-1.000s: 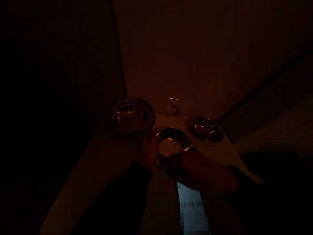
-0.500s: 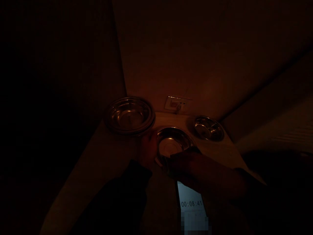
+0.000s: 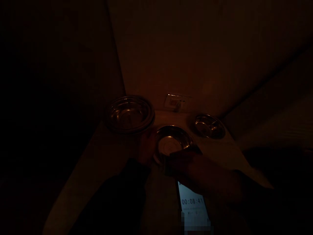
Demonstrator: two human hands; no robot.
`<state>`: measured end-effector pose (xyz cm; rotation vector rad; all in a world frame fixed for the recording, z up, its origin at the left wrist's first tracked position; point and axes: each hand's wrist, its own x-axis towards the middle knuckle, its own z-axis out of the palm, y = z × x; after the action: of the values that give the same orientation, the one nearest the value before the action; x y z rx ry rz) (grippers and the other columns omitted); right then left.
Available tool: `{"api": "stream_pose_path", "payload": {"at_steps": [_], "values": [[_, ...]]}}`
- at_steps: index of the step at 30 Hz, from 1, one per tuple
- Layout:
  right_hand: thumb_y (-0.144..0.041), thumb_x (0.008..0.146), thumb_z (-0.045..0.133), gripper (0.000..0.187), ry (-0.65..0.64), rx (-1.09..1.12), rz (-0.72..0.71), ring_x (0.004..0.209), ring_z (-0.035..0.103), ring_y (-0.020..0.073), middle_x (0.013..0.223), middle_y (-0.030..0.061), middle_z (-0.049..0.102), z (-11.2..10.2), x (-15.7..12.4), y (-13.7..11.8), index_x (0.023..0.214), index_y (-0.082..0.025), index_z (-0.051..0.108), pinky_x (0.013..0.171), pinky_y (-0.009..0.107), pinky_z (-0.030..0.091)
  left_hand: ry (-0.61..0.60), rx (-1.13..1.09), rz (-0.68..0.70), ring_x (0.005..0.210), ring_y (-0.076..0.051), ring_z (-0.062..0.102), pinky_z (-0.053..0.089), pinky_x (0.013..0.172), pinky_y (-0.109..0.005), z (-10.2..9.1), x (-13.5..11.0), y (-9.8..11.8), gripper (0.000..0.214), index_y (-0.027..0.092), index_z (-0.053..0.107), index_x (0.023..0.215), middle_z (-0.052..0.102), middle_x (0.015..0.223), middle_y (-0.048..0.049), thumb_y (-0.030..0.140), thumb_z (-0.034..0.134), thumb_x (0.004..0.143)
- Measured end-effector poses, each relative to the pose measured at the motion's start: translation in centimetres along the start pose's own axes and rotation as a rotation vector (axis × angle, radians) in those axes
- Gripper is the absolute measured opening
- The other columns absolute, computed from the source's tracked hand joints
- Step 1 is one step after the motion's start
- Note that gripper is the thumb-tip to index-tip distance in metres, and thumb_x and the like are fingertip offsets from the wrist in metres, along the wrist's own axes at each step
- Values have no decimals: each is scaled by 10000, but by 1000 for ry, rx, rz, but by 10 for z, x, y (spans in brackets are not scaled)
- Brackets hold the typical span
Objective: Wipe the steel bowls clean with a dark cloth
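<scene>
A left hand (image 3: 146, 147) and right hand (image 3: 189, 164) flank a bowl (image 3: 169, 144) just below center frame, each grip too dark to judge. Uneven pressure could skid it toward the phone (image 3: 193, 205) near the bottom.

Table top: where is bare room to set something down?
Despite darkness, two patches look bare: left of the left sleeve, in front of the stacked bowls; and between the small bowl and the right forearm. The centre is crowded: left hand, right hand, middle bowl and phone.
</scene>
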<state>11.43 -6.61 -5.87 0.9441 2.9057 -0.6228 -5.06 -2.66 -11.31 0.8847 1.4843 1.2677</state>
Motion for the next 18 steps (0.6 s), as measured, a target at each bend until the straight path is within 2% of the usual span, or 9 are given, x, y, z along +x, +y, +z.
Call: {"api": "stream_pose_path", "payload": {"at_steps": [5,8,12,18], "values": [[-222,890,528,253,75,-138,-36,1055,588,255,1123,112,671,11,-16,14,1120,-192,629,926,421,442,-34,-92,-68,958,-252,656,501,806,-344,0,2,-5,296,141,698,873,738,985,-100,369,521,806],[-220,899,510,265,96,-175,-23,1053,589,266,1142,122,666,13,-13,15,1136,-171,618,908,430,463,-102,-123,3,970,-233,659,507,835,-341,-1,3,-4,323,161,695,936,730,1042,-93,356,450,858],[-214,926,470,258,134,-111,-8,1015,602,239,1105,111,673,7,-5,20,1130,-170,620,880,385,477,-93,-5,92,1056,-215,633,461,957,-351,0,-3,1,340,178,696,979,704,1141,-75,269,379,895],[-209,919,479,242,119,35,-43,960,606,207,1004,93,676,1,8,24,1113,-179,622,856,329,460,-22,195,175,1253,-227,503,298,1111,-364,4,-5,-3,320,154,654,1105,625,1282,-102,191,458,855]]}}
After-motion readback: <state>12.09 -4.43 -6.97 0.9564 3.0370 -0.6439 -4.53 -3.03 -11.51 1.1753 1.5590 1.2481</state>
